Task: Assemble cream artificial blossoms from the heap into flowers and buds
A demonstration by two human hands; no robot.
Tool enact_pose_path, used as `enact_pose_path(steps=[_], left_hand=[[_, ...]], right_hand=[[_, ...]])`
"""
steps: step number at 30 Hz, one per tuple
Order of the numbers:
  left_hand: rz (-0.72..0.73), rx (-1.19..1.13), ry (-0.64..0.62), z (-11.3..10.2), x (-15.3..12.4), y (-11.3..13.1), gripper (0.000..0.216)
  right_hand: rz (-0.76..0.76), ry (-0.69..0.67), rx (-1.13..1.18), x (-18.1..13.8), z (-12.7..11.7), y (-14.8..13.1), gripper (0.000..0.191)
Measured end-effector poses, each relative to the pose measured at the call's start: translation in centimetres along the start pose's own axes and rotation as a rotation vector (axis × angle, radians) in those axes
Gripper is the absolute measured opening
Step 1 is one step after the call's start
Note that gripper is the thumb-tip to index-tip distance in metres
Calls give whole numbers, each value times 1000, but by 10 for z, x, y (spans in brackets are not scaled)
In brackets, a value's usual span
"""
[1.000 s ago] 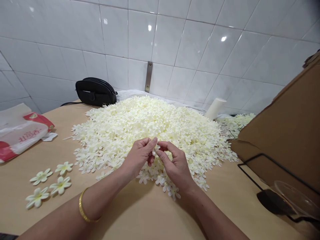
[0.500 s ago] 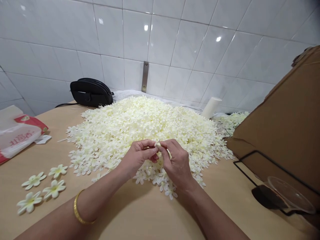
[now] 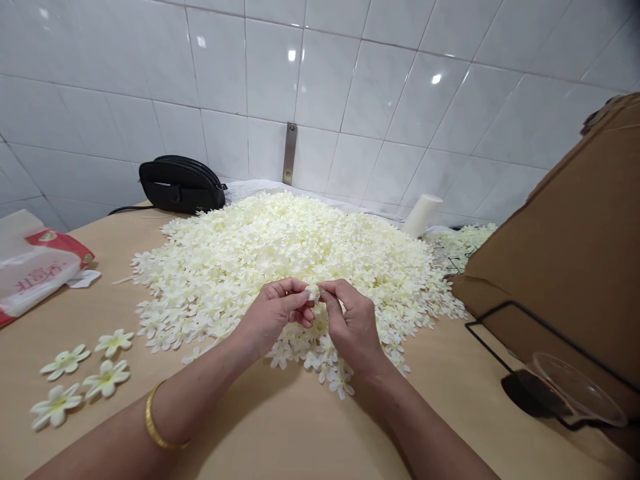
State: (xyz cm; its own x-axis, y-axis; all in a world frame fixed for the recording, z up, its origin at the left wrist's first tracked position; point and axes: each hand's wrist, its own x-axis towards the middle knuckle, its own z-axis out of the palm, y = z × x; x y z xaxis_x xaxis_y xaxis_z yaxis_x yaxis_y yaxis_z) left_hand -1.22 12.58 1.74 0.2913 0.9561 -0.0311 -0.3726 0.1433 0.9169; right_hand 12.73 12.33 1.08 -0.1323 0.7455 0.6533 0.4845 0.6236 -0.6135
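Between my two hands is a small cream-white artificial flower [image 3: 313,292], partly covered by the fingertips. My left hand [image 3: 275,313] pinches it from the left between thumb and forefinger. From the other side, my right hand [image 3: 353,323] has its thumb and forefinger closed on the flower's edge. Both hands are just over the near side of a big heap of loose cream-white flowers [image 3: 290,233]. To the left, several larger flowers [image 3: 107,379] with yellow centres lie apart on the tan tabletop [image 3: 285,427].
A black bag [image 3: 183,187] stands at the back left, with a plastic bag [image 3: 40,267] at the left edge. On the right are a cardboard box [image 3: 560,253], a black wire frame [image 3: 530,327] and a clear lid [image 3: 580,390]. A white cylinder [image 3: 421,215] leans near the tiled wall.
The fingertips have parted slightly, so more of the flower shows between them. Both hands otherwise stay in nearly the same place over the heap.
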Motion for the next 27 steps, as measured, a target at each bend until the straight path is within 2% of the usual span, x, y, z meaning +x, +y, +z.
enact_pose_path(steps=[5, 9, 13, 20, 24, 27], left_hand=[[-20, -23, -14, -1, 0, 0, 14], [0, 37, -38, -1, 0, 0, 19], [23, 93, -6, -1, 1, -1, 18], [27, 145, 28, 0, 0, -1, 15], [4, 154, 99, 3, -2, 1, 14], [-21, 184, 108, 6, -7, 7, 14]], right_hand=[[134, -20, 107, 0, -1, 0, 15], [84, -28, 83, 0, -1, 0, 17], [86, -51, 88, 0, 1, -2, 16], [270, -70, 222, 2, -1, -2, 14], [391, -63, 418, 4, -2, 2, 14], [461, -24, 556, 6, -2, 5, 14]])
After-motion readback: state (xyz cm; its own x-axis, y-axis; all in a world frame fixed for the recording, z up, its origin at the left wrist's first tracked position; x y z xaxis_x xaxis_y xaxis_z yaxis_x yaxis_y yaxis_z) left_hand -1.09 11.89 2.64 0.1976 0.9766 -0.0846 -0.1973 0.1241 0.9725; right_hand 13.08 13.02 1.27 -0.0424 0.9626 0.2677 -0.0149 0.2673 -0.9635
